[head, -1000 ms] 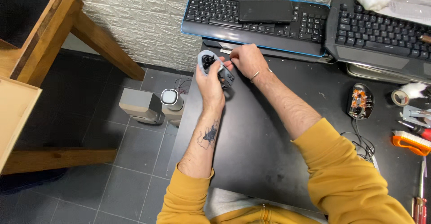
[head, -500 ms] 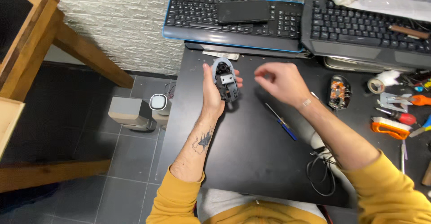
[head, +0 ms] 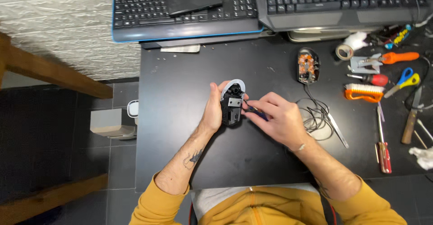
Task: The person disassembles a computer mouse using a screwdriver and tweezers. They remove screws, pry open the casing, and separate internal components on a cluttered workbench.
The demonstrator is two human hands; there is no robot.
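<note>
My left hand [head: 214, 110] grips an opened computer mouse shell [head: 232, 103], black inside with a pale rim, held upright above the black desk [head: 180, 94]. Beside it, my right hand [head: 275, 117] pinches a small dark screwdriver [head: 252, 110] whose tip touches the inside of the shell. Both arms wear mustard-yellow sleeves pushed up. The screwdriver's handle is mostly hidden under my fingers.
A second opened mouse [head: 307, 66] with a coiled cable [head: 318, 117] lies to the right. Further right lie a tape roll [head: 345, 51], orange brush [head: 363, 93], scissors [head: 403, 80], screwdrivers [head: 383, 144] and tweezers [head: 337, 130]. Two keyboards [head: 180, 8] sit at the back. A wooden frame [head: 49, 74] stands left.
My right hand picked the screwdriver up from the desk and brought it to the mouse shell. Both hands now sit lower and nearer to me in the view.
</note>
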